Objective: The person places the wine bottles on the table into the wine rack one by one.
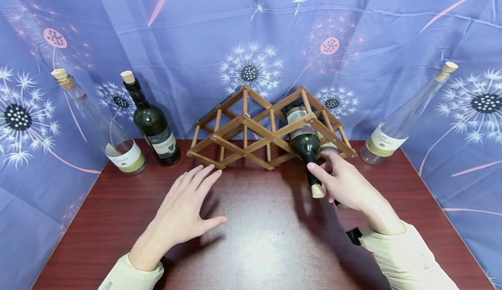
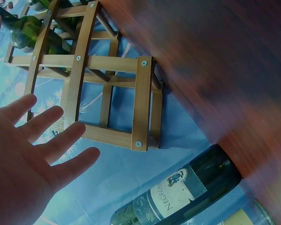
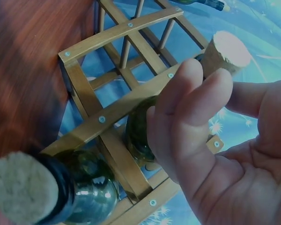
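Note:
A folding wooden wine rack [image 1: 245, 146] stands near the back of the table. My right hand [image 1: 349, 183] holds the neck of a dark green wine bottle [image 1: 305, 144] lying in an upper right cell of the rack, its corked end toward me. Below and beside it in the rack lies a second corked bottle [image 3: 89, 192], partly hidden by the hand in the head view. My left hand [image 1: 182, 209] hovers above the table in front of the rack's left end, fingers spread and holding nothing.
Left of the rack stand an upright dark wine bottle [image 1: 157, 126] and a clear corked bottle [image 1: 123, 150]. Another clear corked bottle [image 1: 386, 139] stands at the right. A patterned blue cloth [image 1: 188, 42] hangs behind the reddish-brown table [image 1: 259, 220].

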{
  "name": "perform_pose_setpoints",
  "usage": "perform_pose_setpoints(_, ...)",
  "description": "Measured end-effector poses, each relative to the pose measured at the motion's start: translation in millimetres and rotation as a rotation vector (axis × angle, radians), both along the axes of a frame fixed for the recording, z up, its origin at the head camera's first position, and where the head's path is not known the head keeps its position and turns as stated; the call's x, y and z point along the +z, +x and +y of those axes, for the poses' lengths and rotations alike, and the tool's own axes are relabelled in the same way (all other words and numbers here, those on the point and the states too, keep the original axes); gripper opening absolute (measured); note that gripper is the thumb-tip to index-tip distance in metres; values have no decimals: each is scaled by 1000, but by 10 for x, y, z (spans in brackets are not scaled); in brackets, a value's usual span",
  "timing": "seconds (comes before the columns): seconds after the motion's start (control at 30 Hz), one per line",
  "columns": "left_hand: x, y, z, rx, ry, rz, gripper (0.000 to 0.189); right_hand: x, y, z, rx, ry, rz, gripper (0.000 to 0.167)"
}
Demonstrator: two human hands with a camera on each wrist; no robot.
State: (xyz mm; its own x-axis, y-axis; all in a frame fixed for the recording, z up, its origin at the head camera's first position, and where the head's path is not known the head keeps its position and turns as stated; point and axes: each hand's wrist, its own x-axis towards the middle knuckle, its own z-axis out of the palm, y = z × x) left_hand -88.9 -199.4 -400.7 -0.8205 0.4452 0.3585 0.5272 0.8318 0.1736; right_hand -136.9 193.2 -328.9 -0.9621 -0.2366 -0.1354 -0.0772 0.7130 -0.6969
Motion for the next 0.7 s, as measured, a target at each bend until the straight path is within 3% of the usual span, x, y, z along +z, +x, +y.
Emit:
perform_pose_setpoints(0.3, -11, -4, -3, 0, -2, 9, 109, 28, 26, 113, -29, -78, 28, 73)
perform_pose_setpoints(0.7, -10, 0, 3, 2, 1, 1, 110, 34, -2, 318, -89, -78, 72, 76)
